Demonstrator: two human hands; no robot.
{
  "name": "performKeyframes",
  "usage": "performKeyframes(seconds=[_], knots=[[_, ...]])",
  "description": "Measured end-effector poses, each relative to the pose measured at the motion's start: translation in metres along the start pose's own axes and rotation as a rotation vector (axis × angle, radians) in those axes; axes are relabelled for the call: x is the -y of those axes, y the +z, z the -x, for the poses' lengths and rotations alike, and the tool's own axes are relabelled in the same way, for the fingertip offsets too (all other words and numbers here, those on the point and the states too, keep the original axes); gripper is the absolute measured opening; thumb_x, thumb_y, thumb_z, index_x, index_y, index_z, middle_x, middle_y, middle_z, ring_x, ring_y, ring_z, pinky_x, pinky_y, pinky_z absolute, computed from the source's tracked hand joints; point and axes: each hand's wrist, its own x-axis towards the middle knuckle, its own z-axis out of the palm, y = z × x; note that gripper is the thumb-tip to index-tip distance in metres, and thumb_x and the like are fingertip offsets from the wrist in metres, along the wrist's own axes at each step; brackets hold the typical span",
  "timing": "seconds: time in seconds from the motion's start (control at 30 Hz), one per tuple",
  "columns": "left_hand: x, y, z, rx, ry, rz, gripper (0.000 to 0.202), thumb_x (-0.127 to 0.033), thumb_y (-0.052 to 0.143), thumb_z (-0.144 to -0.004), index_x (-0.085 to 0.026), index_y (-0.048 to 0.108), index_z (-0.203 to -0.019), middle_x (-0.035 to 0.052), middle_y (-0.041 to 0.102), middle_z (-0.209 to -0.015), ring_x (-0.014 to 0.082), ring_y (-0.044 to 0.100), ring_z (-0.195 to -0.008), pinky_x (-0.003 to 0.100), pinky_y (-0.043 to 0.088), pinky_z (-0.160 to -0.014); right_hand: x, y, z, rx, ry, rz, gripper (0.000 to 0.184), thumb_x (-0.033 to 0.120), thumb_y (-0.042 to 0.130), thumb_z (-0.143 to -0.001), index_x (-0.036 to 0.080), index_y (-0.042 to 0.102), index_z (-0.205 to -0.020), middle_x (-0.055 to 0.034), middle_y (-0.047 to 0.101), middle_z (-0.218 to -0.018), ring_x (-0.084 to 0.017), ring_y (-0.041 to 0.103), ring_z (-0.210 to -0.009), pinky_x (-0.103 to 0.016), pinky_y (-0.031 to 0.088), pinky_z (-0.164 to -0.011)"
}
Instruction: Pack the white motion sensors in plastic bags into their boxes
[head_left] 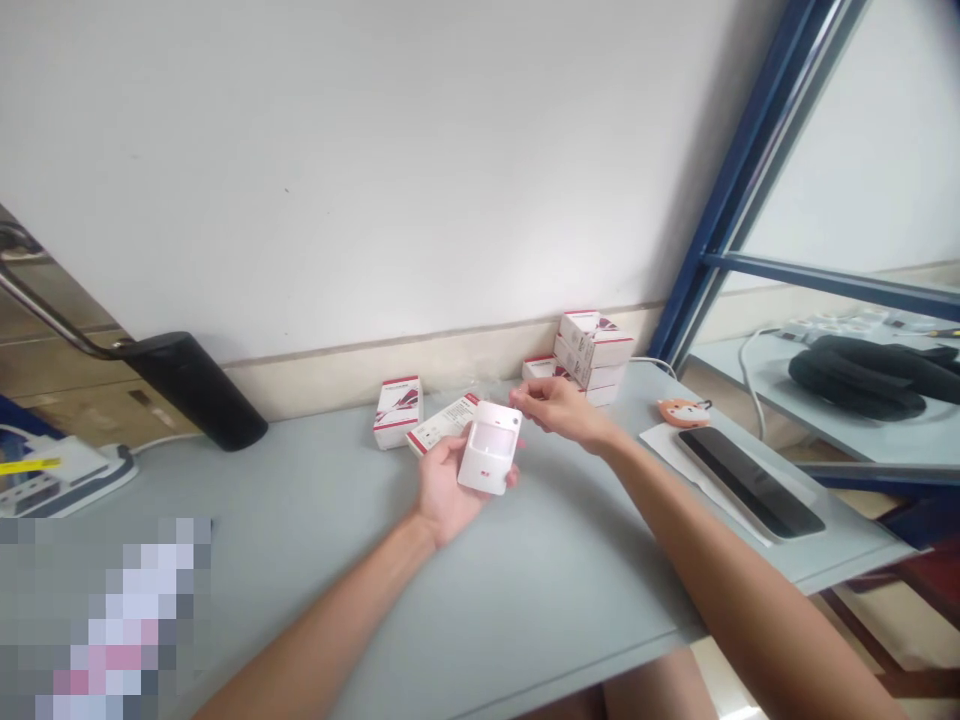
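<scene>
Your left hand (450, 495) cradles the white device (487, 455), fingers wrapped round it, front face up, above the table (322, 490). Your right hand (562, 408) has its fingertips pinched together at the device's upper corner; can't tell if anything thin sits between them. Progress, my read: device out and in hand, not yet set down; whether it's finished with, can't tell.

Just behind: a flat box (442, 428) partly hidden by the left hand, and a small box (399, 410) beside it. Box stack (596, 350) near the wall (412, 170); can't see if they're full. To your right, a dark-screened phone (750, 485) on white paper (664, 447), orange trinket (682, 412) near it. Far left, black cylinder (195, 390) and power strip (60, 480); lower-left corner pixelated. Blue frame (720, 205) right.
</scene>
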Motion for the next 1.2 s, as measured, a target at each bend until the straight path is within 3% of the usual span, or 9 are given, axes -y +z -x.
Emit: performKeyframes(seconds=[0.13, 0.27, 0.37, 0.47, 0.67, 0.8, 0.9, 1.2], knots=[[0.001, 0.001, 0.0, 0.055, -0.007, -0.03, 0.045, -0.035, 0.05, -0.092, -0.01, 0.064, -0.126, 0.021, 0.076, -0.104, 0.0287, 0.069, -0.068, 0.041, 0.048, -0.073, -0.003, 0.007, -0.009, -0.238, 0.006, -0.274, 0.04, 0.057, 0.071, -0.084, 0.02, 0.061, -0.071, 0.0031, 0.043, -0.061, -0.011, 0.034, -0.055, -0.029, 0.022, -0.051], [0.005, 0.001, 0.001, 0.228, -0.122, -0.108, 0.043, -0.039, 0.048, -0.093, -0.013, 0.065, -0.123, 0.0198, 0.076, -0.099, 0.0287, 0.069, -0.065, 0.04, 0.047, -0.07, 0.001, -0.031, -0.006, -0.642, -0.162, -0.426, 0.032, 0.047, 0.071, -0.079, 0.024, 0.052, -0.068, 0.0033, 0.038, -0.06, -0.011, 0.02, -0.051, -0.031, 0.014, -0.049], [0.003, 0.001, 0.001, 0.332, -0.216, -0.167, 0.044, -0.042, 0.046, -0.094, -0.013, 0.066, -0.121, 0.0198, 0.076, -0.094, 0.0287, 0.069, -0.063, 0.04, 0.047, -0.069, 0.002, -0.065, 0.001, -0.802, -0.322, -0.496, 0.034, 0.049, 0.074, -0.08, 0.024, 0.053, -0.07, 0.0025, 0.041, -0.063, -0.01, 0.018, -0.051, -0.031, 0.013, -0.047], [-0.003, 0.003, 0.0, 0.363, -0.257, -0.194, 0.043, -0.04, 0.045, -0.094, -0.013, 0.067, -0.119, 0.0197, 0.075, -0.096, 0.0317, 0.071, -0.074, 0.04, 0.049, -0.068, -0.002, -0.081, 0.005, -0.857, -0.373, -0.524, 0.037, 0.052, 0.075, -0.081, 0.023, 0.056, -0.07, 0.004, 0.036, -0.061, -0.009, 0.016, -0.05, -0.03, 0.011, -0.047], [-0.008, 0.0, 0.001, 0.294, -0.22, -0.163, 0.039, -0.033, 0.05, -0.09, -0.015, 0.067, -0.121, 0.0174, 0.073, -0.103, 0.0312, 0.072, -0.081, 0.04, 0.052, -0.067, -0.009, -0.073, -0.001, -0.83, -0.344, -0.456, 0.039, 0.059, 0.071, -0.084, 0.023, 0.06, -0.073, 0.0061, 0.03, -0.058, -0.009, 0.016, -0.048, -0.031, 0.015, -0.047], [-0.005, -0.005, 0.002, 0.278, -0.218, -0.105, 0.035, -0.033, 0.052, -0.088, -0.017, 0.067, -0.115, 0.0173, 0.073, -0.106, 0.0327, 0.072, -0.084, 0.04, 0.052, -0.066, -0.015, -0.067, -0.006, -0.811, -0.324, -0.379, 0.04, 0.063, 0.068, -0.083, 0.023, 0.067, -0.082, 0.004, 0.039, -0.063, -0.01, 0.021, -0.049, -0.03, 0.015, -0.048], [-0.004, -0.009, 0.0, 0.281, -0.214, -0.081, 0.04, -0.032, 0.053, -0.086, -0.019, 0.066, -0.122, 0.0177, 0.073, -0.109, 0.0353, 0.073, -0.089, 0.041, 0.053, -0.066, -0.018, -0.064, -0.008, -0.823, -0.328, -0.308, 0.043, 0.065, 0.064, -0.085, 0.023, 0.07, -0.088, 0.0019, 0.045, -0.069, -0.011, 0.025, -0.05, -0.029, 0.016, -0.049], [-0.004, -0.008, 0.0, 0.239, -0.237, -0.042, 0.046, -0.029, 0.054, -0.087, -0.021, 0.064, -0.131, 0.0178, 0.072, -0.112, 0.0353, 0.072, -0.088, 0.043, 0.053, -0.068, -0.018, -0.055, -0.007, -0.922, -0.311, 0.003, 0.056, 0.074, 0.043, -0.094, 0.024, 0.068, -0.093, 0.0006, 0.047, -0.069, -0.016, 0.041, -0.06, -0.03, 0.031, -0.055]])
